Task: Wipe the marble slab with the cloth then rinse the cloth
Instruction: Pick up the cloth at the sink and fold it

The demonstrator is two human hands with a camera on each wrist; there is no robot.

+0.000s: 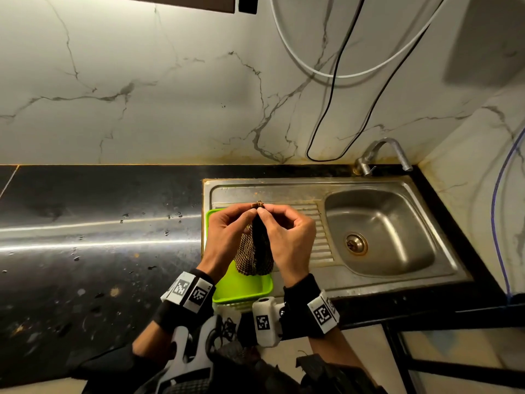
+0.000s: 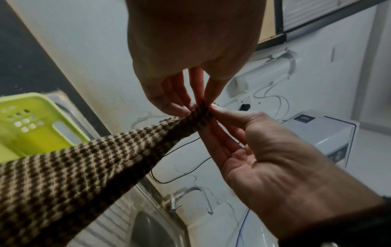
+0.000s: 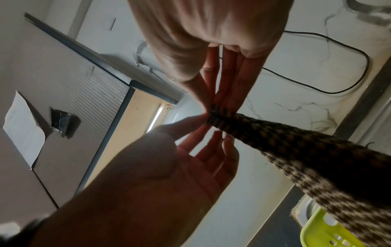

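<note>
- Dark marble slab (image 1: 93, 231), wet and streaked with glare, runs left of the steel sink (image 1: 377, 234); veined marble wall behind, tap (image 1: 380, 155) in the corner.
- Green basket (image 1: 244, 288) sits on the drainboard.
- Both hands raised together over it, palms facing.
- Left hand (image 1: 227, 237) and right hand (image 1: 289, 237) each pinch the top of the checked cloth (image 1: 252, 254), which hangs bunched above the basket.

Open: dark marble slab (image 1: 85, 237) leftward, sink basin (image 1: 377, 231); obstructions: green basket (image 1: 241, 288) on drainboard, tap (image 1: 383, 155), hanging cables (image 1: 335, 109).
</note>
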